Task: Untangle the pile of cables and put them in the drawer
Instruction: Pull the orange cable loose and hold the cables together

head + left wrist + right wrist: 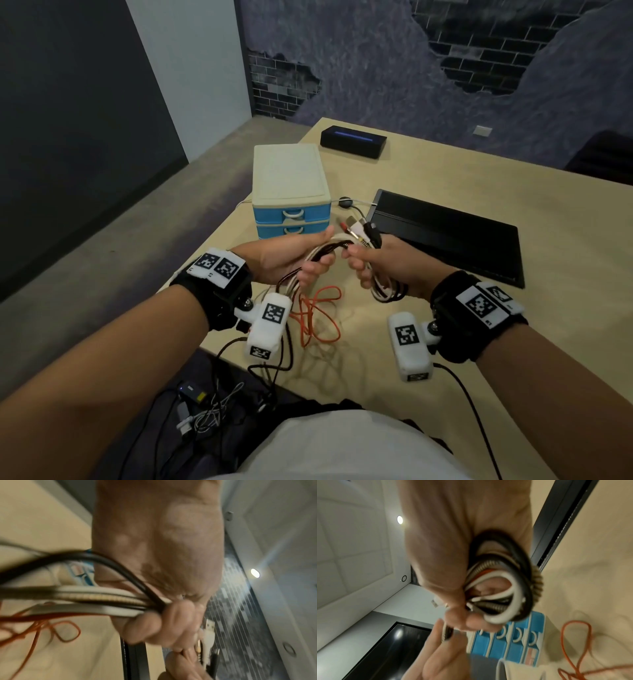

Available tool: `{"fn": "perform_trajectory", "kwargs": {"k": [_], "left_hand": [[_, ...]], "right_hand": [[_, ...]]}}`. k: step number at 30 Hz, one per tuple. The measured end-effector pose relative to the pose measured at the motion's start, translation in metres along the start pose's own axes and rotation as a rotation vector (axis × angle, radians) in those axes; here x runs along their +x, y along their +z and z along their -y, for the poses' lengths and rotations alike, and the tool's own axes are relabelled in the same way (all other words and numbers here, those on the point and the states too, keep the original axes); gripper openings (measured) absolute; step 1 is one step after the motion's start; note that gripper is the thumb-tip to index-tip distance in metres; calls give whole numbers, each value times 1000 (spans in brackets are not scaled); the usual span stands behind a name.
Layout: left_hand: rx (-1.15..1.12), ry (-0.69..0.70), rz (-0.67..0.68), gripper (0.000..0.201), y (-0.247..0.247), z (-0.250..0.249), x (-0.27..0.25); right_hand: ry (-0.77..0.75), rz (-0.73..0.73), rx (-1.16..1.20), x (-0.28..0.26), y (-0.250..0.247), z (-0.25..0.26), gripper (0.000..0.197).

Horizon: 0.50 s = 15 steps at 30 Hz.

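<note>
we sit in an office-like room: a pale beige wooden desk [445, 342], a small blue-and-cream plastic drawer unit [291, 192], a flat black rectangular monitor-like panel [445, 236], brick-pattern wallpaper [479, 44].

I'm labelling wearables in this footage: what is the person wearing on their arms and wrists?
Forearms are bare, no sleeves. Each wrist has a black strap carrying white plates with black square tags, plus a white box-shaped camera pod, also tagged, with a thin black cable trailing off.

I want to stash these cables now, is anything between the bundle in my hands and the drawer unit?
Nothing lies between the cable bundle and the blue-and-cream plastic drawer unit, but both visible drawers are closed, so a closed drawer front still bars the way.
</note>
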<state>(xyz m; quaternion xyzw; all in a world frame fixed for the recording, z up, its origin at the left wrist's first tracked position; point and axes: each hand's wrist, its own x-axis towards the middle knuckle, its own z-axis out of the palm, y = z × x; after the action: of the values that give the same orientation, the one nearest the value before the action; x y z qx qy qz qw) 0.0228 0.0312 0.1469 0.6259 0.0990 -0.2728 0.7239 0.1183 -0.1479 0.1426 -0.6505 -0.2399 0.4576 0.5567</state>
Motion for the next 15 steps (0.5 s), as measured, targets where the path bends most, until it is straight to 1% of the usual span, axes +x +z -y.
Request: {"fn": "perform_trajectory", "kwargs": {"k": [2, 4, 7, 9, 11, 15], "left_hand": [[-119, -13, 56, 57, -1, 6, -2], [-197, 21, 108, 55, 0, 9, -4], [-228, 77, 141, 50, 5, 8, -2], [-174, 102, 97, 49, 10, 7, 2], [-58, 137, 36, 50, 16, 8, 6], [63, 196, -19, 47, 32, 15, 11]], "right_hand": [[-11, -82, 36, 2, -10, 3, 19], [-14, -144, 50, 3, -17, 4, 20], [-36, -207, 81, 8, -16, 4, 21], [-68, -241, 127, 13, -10, 5, 23], [-85, -260, 174, 16, -5, 4, 27], [-69, -253, 203, 17, -1, 3, 35]]}}
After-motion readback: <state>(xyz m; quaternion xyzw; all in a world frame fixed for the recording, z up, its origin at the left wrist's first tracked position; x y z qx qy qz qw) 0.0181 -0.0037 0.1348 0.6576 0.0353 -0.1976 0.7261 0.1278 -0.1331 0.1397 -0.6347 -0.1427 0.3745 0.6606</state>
